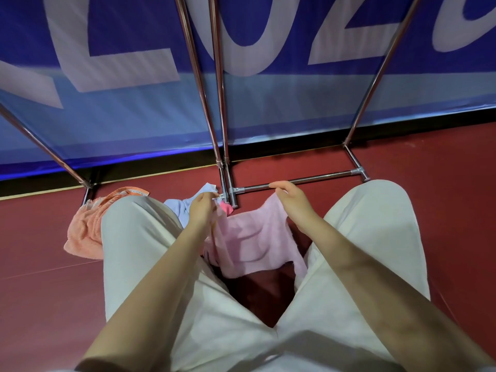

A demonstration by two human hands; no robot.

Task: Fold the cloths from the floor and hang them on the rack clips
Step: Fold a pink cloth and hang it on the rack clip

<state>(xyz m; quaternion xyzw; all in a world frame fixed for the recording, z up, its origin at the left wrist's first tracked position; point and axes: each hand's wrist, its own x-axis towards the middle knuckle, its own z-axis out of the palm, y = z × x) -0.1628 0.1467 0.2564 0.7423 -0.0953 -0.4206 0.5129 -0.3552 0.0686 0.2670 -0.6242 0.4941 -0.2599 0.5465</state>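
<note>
Holding a pink cloth (249, 237) stretched between them, the two hands work just above the floor between the person's knees. The left hand (202, 208) pinches the cloth's left upper corner, fingers curled on the fabric; the right hand (292, 200) grips the right upper corner with thumb and fingers closed over the edge. The hands are apart, and the cloth sags in a loose sheet between them, its lower edge hanging ragged over the floor.

By my reading the task is at an early stage. This cloth looks spread out, not yet folded, so the fold and the hanging are both left to do for it. An orange cloth (86, 226) lies crumpled on the floor beside the left knee, and a light blue cloth (182, 205) lies bunched just behind the left hand; a small bright pink piece (226, 208) shows next to the rack foot, and I cannot tell whether it is a separate cloth. No clips and no hung cloths are in view, since the top of the rack is out of frame, so what may already hang there cannot be judged.

The floor (442, 157) is a smooth dark red surface. Metal rack legs (212, 124) rise from it, joined low by a horizontal base bar (308, 180) just beyond the right hand. Behind stands a blue banner (120, 111) with large pale lettering, its lower band lighter blue, meeting the floor along a dark strip.
</note>
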